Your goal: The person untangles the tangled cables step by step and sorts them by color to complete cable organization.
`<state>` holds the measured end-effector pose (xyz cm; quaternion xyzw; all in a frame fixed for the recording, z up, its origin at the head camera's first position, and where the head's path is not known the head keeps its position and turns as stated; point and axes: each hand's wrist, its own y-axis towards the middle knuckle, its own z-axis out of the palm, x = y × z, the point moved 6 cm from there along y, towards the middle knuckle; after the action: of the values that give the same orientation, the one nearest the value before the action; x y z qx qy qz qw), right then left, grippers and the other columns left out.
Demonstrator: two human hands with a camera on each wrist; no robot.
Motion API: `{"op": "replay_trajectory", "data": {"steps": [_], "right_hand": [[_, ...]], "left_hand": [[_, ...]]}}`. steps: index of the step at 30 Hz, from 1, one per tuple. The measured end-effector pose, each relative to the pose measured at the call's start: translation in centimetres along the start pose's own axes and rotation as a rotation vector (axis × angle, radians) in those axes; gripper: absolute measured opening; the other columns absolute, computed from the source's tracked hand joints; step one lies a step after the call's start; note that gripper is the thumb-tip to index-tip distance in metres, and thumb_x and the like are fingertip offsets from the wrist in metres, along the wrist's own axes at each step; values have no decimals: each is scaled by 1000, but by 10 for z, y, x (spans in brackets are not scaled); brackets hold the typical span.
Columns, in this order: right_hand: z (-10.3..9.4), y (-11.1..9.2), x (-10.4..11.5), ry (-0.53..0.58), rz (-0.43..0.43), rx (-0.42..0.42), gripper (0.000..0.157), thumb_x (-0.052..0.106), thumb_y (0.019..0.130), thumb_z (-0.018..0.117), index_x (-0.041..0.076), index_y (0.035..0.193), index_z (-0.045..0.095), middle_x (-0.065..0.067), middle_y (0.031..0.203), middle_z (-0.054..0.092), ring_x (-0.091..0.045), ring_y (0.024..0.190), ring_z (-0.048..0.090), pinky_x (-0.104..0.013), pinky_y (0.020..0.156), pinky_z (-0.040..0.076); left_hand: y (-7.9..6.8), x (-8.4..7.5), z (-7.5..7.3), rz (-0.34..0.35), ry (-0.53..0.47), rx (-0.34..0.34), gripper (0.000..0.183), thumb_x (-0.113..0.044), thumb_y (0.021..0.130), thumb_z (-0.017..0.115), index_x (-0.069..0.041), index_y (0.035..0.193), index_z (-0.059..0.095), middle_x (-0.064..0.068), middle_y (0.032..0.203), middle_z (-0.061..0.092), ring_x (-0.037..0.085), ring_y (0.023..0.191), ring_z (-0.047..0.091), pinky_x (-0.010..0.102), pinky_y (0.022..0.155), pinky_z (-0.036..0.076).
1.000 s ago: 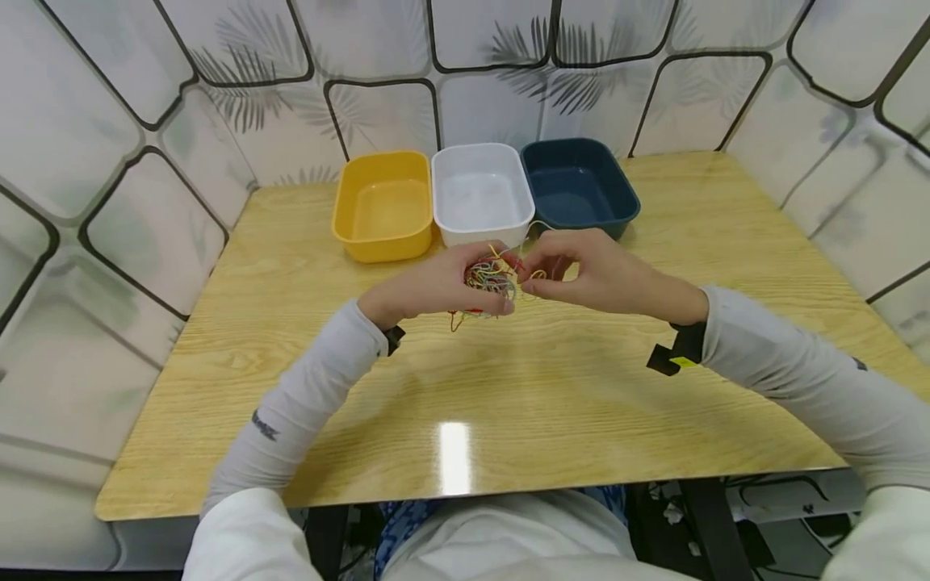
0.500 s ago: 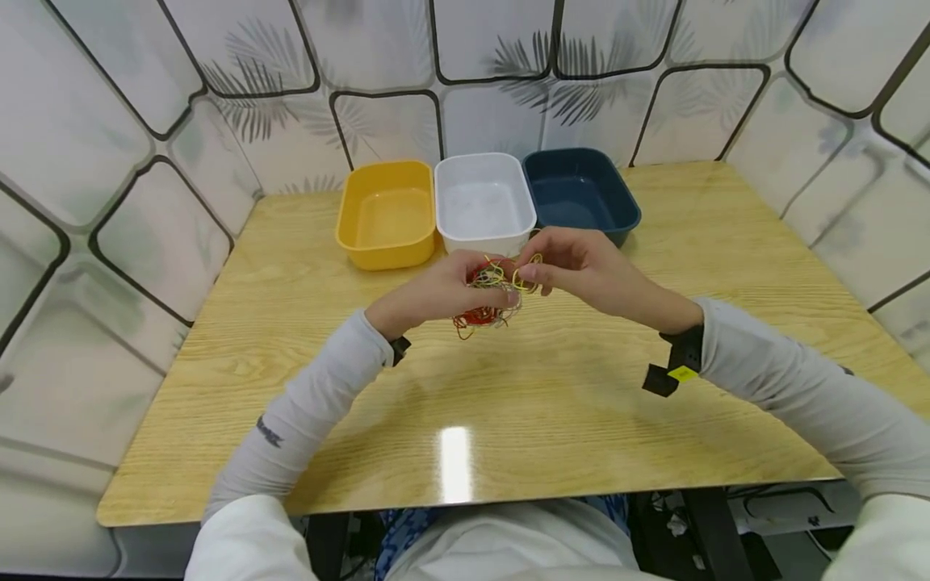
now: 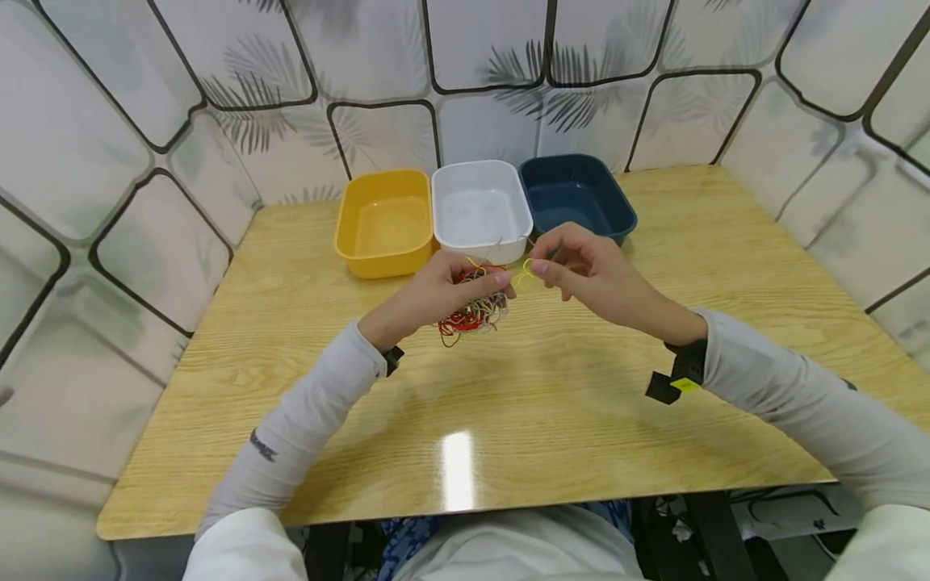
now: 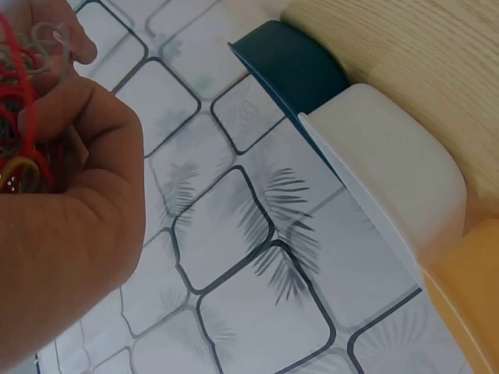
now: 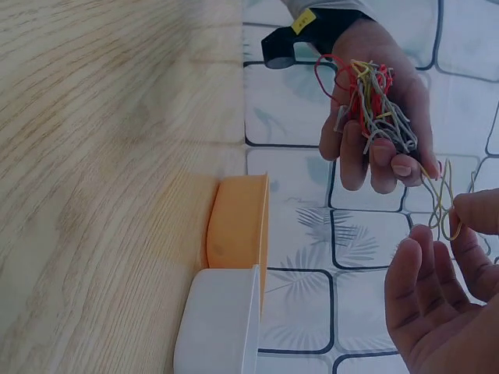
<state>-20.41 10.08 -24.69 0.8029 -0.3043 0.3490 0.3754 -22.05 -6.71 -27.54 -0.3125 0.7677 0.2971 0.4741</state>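
Observation:
A tangle of thin red, yellow and grey cords (image 3: 471,315) lies in my left hand (image 3: 429,294), gripped between the thumb and the fingers. Some red loops hang down below that hand. Just to the right, my right hand (image 3: 592,274) pinches a looped yellow cord (image 3: 525,272) between thumb and fingertip. In the right wrist view the yellow cord (image 5: 441,206) spans from the tangle (image 5: 378,109) at the left fingertips to the right hand's pinch. Only part of the tangle, mostly red and grey strands (image 4: 27,101), shows in the left wrist view.
Behind the hands, a yellow tub (image 3: 385,262), a white tub (image 3: 483,250) and a dark blue tub (image 3: 617,214) stand side by side on the wooden table (image 3: 581,420). A patterned curtain (image 3: 392,48) rises behind the table's far edge.
My hands have drawn apart slightly; the left has shifted left with the tangle. The yellow loop in my right hand now stands out from the bundle. The head view has tilted slightly.

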Motion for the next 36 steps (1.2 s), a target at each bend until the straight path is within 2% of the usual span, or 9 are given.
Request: {"op": "replay_trajectory", "data": {"steps": [6,10,13,16,20,22,27,32,36], "right_hand": [[-20,1,-21,73,-2,-114,17,18,96,48,3,103,50,-15,89,54,-24,68,54,-33,54,46],[-46,3,-29,137,-5,-204,22,19,97,45,-2,101,47,-20,91,54,-28,64,53,-32,53,45],[-68,5,-39,155,31,-265,25,21,94,51,-3,99,48,-19,87,56,-27,60,53,-32,52,45],[-86,6,-50,36,97,-288,26,25,92,55,-1,96,53,-15,83,59,-24,59,54,-32,54,45],[-104,14,-62,-158,218,-197,30,33,91,55,4,99,57,-9,85,62,-22,63,56,-30,57,46],[-114,20,-62,-161,236,-181,32,34,90,56,3,102,58,-8,87,63,-22,63,56,-30,56,47],[-145,36,-64,-132,186,-334,32,30,88,60,2,104,59,-9,86,63,-20,58,54,-26,52,44],[-170,51,-95,-265,288,-421,32,37,87,59,10,104,59,-3,89,66,-14,56,54,-23,48,41],[-173,64,-127,-323,377,-443,30,38,89,56,12,104,59,0,92,66,-14,61,56,-23,51,41]], "left_hand": [[-1,6,-11,-57,19,-72,28,-35,90,57,-10,97,67,5,92,66,20,83,60,35,76,48],[-6,10,-17,-98,13,-91,29,-36,89,58,-10,96,67,7,92,66,22,82,60,36,74,48],[-8,9,-17,-82,59,-80,29,-38,89,58,-11,92,68,6,89,66,21,78,59,36,70,48],[-8,3,-15,-69,129,-67,28,-39,89,58,-13,89,68,3,85,66,19,74,58,35,68,48],[-3,3,-14,-75,170,-60,27,-38,91,55,-14,95,67,1,90,66,17,78,59,32,71,48],[-2,9,-15,-82,167,-69,30,-39,92,53,-15,104,65,-1,99,64,14,85,59,30,76,47],[-7,12,-16,-143,64,-93,38,-34,94,50,-12,125,51,6,103,63,19,89,61,31,81,46],[-8,10,-17,-162,78,-97,33,-35,94,51,-13,117,56,1,111,60,19,93,58,31,81,46],[-12,15,-13,-186,65,-80,31,-34,94,51,-10,112,59,3,108,62,19,93,58,31,81,46]]}}
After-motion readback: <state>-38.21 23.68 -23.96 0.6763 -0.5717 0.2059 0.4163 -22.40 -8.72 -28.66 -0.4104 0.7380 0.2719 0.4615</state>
